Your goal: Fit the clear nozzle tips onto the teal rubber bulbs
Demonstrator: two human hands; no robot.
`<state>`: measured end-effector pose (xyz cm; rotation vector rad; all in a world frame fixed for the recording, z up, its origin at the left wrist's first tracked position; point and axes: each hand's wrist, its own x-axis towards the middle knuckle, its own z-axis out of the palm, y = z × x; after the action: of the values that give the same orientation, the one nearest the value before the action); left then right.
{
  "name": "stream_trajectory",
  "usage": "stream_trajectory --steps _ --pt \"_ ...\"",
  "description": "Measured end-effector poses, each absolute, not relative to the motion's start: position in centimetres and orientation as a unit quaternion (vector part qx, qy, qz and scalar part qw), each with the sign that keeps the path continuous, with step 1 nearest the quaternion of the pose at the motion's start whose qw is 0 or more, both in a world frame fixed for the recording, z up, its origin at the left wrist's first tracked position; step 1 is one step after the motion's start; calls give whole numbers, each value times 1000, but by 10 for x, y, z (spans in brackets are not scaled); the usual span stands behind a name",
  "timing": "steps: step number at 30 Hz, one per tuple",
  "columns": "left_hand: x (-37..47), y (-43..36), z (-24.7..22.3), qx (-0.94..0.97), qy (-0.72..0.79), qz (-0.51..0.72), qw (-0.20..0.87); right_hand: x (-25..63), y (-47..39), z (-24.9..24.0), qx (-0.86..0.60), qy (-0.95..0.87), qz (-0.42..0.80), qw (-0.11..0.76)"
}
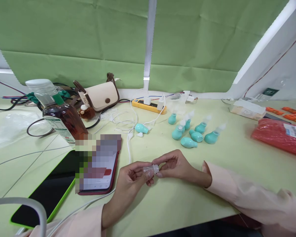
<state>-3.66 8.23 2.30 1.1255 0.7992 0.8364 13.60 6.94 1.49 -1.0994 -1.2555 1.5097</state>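
Above the front of the table, my left hand (135, 179) is closed around a small clear plastic nozzle (150, 169), pinching it between thumb and fingers. From the other side my right hand (175, 166) is closed too, thumb and forefinger at the nozzle's wider, whitish end. Fingers hide part of the piece. Beyond the hands stand several turquoise rubber bulbs with clear nozzles, one of them a bulb (211, 137) at the right. Two bare ones lie on their sides, including a bulb (188, 142) nearest me. Another turquoise bulb (141, 128) lies apart beside the white cables.
Left of my hands lie a red-cased phone (111, 164) and a green-edged phone (51, 187). A bottle of brown liquid (64, 120), a cream handbag (102, 95) and a yellow power strip (150, 107) stand behind. A red plastic package (277, 133) lies right.
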Motion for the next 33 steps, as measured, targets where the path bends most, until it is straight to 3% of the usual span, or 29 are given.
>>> stream_trajectory --steps 4,8,12,14,22,27,30,33 --pt "-36 82 22 498 368 390 681 142 72 21 -456 -606 504 413" --pt "-36 81 23 516 405 376 655 155 102 37 -477 -753 264 369" --pt "-36 80 22 548 415 363 629 154 148 46 -577 -794 6 193" --pt "-36 80 19 556 407 350 634 145 164 44 -585 -795 -20 159" --pt "-36 82 12 549 369 374 650 112 192 35 -607 -786 -27 114" --pt "-35 83 10 522 380 392 656 122 166 56 -588 -787 -9 184" --pt "-34 82 14 511 366 393 671 135 126 60 -492 -761 204 370" --pt "-35 81 19 513 351 401 673 149 88 49 -396 -675 453 426"
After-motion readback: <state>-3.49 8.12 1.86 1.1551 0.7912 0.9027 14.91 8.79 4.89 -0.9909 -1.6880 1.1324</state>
